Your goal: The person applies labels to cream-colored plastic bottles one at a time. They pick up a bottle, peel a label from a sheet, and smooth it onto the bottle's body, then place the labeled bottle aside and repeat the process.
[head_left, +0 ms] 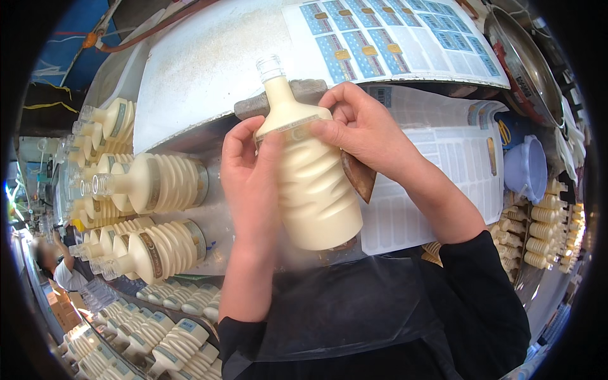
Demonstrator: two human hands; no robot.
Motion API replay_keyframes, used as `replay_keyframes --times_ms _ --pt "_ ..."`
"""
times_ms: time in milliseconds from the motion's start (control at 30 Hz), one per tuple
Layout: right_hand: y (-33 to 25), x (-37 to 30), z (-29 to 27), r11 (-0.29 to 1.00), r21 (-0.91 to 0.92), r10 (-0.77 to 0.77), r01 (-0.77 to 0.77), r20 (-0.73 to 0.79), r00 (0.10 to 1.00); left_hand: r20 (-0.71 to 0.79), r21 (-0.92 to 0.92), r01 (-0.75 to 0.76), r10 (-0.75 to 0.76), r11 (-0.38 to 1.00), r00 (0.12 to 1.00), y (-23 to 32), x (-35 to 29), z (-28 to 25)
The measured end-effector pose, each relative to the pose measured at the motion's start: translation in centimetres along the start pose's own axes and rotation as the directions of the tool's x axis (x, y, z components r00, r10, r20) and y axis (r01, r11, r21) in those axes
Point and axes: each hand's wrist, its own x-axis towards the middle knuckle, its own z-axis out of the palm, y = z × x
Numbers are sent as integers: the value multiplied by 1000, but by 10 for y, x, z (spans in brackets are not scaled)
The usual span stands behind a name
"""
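Observation:
A cream-coloured glass bottle (320, 196) with a spiral-ridged body and a clear threaded neck lies tilted before me, neck pointing away. A narrow beige label band (292, 128) runs across its shoulder. My left hand (250, 171) grips the bottle's left side, thumb pressed near the band's left end and slightly blurred. On the other side my right hand (370, 130) has its thumb on the band's right end, its fingers curled behind the shoulder. Beneath the bottle show a worn grey bar (252, 106) and a brown wooden piece (359, 176).
Stacked cream bottles (161, 183) lie at the left, with more in rows lower left and far right. A label sheet with blue labels (345, 54) lies on the white board (209, 63); a mostly bare backing sheet (418, 190) is at right, near a lilac bucket (525, 168). Another person (63, 266) is far left.

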Motion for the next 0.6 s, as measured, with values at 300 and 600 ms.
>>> replay_keyframes --times_ms 300,600 --pt "-6 -2 1 994 -106 -19 16 -27 999 -63 -30 -1 -1 1000 998 -3 0 4" --pt "5 1 0 997 -50 -65 65 -10 998 -62 -28 2 -4 1000 998 -5 0 3"
